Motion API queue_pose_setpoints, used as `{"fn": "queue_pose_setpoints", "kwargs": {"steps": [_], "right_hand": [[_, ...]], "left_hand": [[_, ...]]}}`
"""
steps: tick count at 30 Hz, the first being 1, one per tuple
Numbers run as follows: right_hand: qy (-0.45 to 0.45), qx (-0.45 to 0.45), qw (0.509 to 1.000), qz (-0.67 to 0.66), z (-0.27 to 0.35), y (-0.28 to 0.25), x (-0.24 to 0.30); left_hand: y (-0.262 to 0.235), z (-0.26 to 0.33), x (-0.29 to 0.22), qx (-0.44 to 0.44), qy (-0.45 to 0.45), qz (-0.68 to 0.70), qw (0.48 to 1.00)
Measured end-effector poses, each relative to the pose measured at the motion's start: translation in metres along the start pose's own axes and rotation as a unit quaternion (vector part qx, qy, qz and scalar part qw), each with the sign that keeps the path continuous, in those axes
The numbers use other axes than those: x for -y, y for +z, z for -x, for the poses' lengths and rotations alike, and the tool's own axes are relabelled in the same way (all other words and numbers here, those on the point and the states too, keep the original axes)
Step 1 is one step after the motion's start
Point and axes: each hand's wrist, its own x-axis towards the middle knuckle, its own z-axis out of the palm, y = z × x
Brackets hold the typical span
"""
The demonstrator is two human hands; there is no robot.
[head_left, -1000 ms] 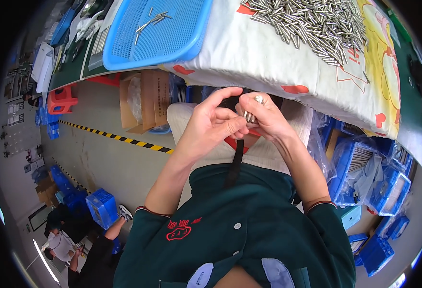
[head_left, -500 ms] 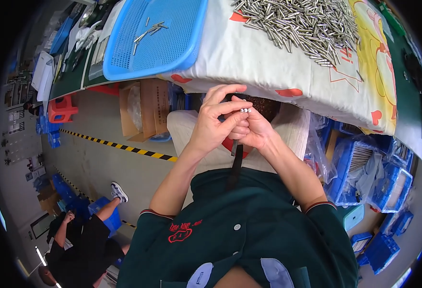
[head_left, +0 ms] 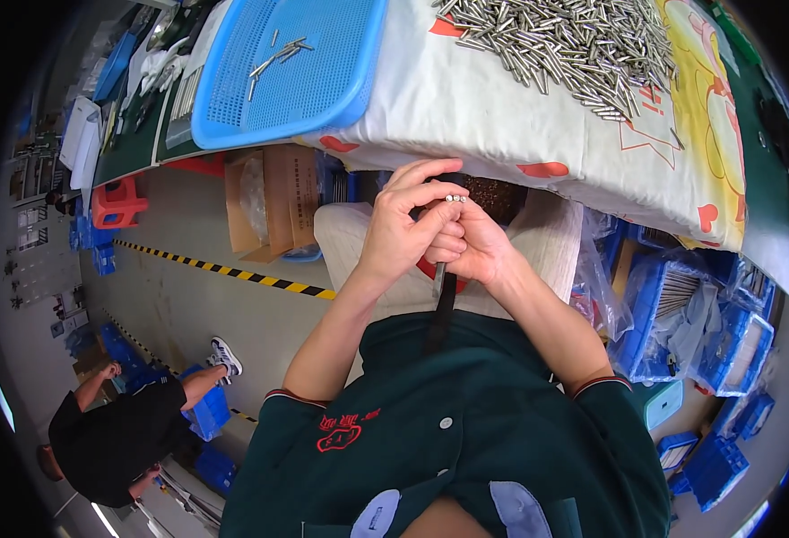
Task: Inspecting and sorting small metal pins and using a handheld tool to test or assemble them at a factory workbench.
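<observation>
My left hand point(head_left: 396, 224) and my right hand point(head_left: 477, 242) meet just in front of the table edge. Between their fingertips sit a few small metal pins point(head_left: 455, 198), held side by side with their shiny round ends showing. Both hands are closed in a pinch on them; the rest of the pins is hidden by the fingers. Under my right hand hangs a narrow strip with a metallic upper end point(head_left: 439, 280), whose kind I cannot make out. A large pile of similar pins point(head_left: 565, 45) lies on the printed tablecloth point(head_left: 466, 125), beyond my hands to the right.
A blue plastic basket point(head_left: 278, 125) with several loose pins stands at the far left of the table. Below are an open cardboard box point(head_left: 287, 202) and a red stool point(head_left: 118, 203). Blue crates point(head_left: 650, 323) stand at the right. Another person point(head_left: 121, 439) is at the lower left.
My hands stay together, and the pin ends have shifted slightly up and left between the fingertips. The other person at the lower left has changed posture, with the upper body further left.
</observation>
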Motion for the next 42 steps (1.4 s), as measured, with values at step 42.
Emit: {"fn": "queue_pose_setpoints", "kwargs": {"steps": [42], "right_hand": [[-0.284,0.194,0.895,0.285,0.090,0.080,0.051]], "left_hand": [[-0.132,-0.080,-0.064,-0.139,0.086,-0.447,0.879]]}}
